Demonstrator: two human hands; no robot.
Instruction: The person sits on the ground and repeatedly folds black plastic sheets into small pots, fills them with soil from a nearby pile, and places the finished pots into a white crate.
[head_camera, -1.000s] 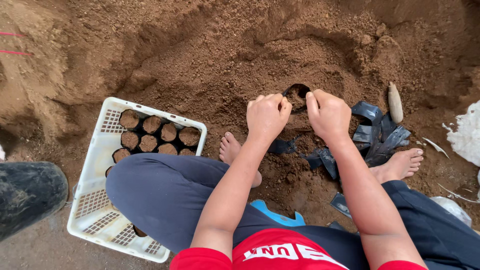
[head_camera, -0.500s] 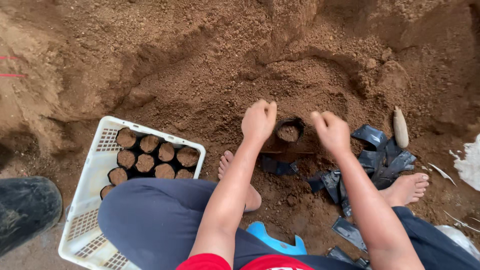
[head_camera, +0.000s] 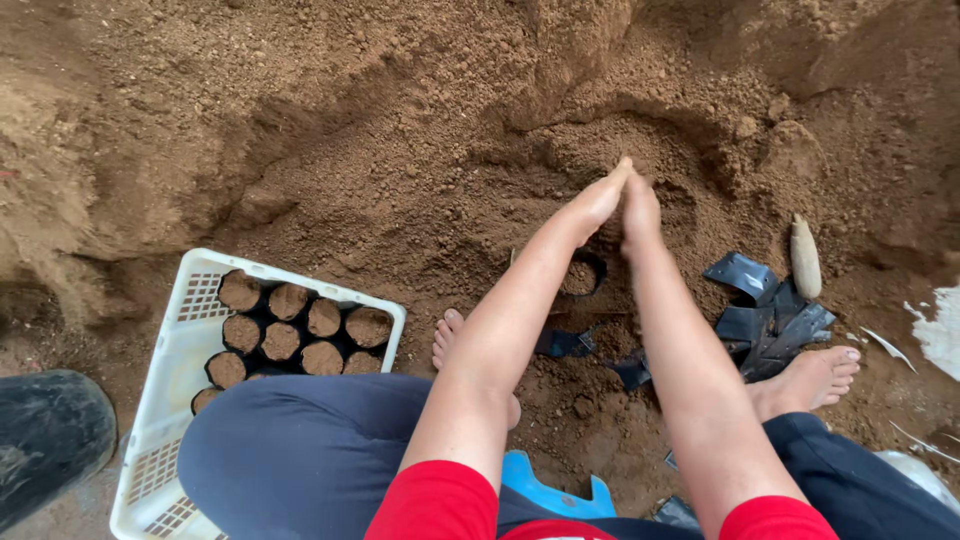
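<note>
Both arms are stretched forward over the soil heap (head_camera: 420, 150), and the two hands meet at its foot. The left hand (head_camera: 598, 200) lies flat with fingers straight and pressed together, fingertips at the loose earth. The right hand (head_camera: 638, 208) sits tight against it, fingers likewise closed side by side, edge touching edge. Neither grip pinches anything that I can see; whether soil is caught between the palms, I cannot tell.

Just below the hands, between the forearms, stands a small black nursery bag (head_camera: 582, 274), upright on the ground and partly filled with brown soil. It sits right under the wrists, its rim partly hidden by the left forearm.

To the left, a white plastic crate (head_camera: 170, 390) rests on the ground beside the person's knee, holding a cluster of filled black bags (head_camera: 295, 335) packed close in rows, soil showing at their tops. To the right of the arms lies a loose pile of empty black bags (head_camera: 765, 320), flat and crumpled, just beside the right bare foot (head_camera: 815, 378). The left bare foot (head_camera: 452, 340) peeks out behind the left forearm. A pale oblong stone-like piece (head_camera: 805, 258) lies beyond the pile. A blue stool edge (head_camera: 550, 490) shows under the person.
</note>
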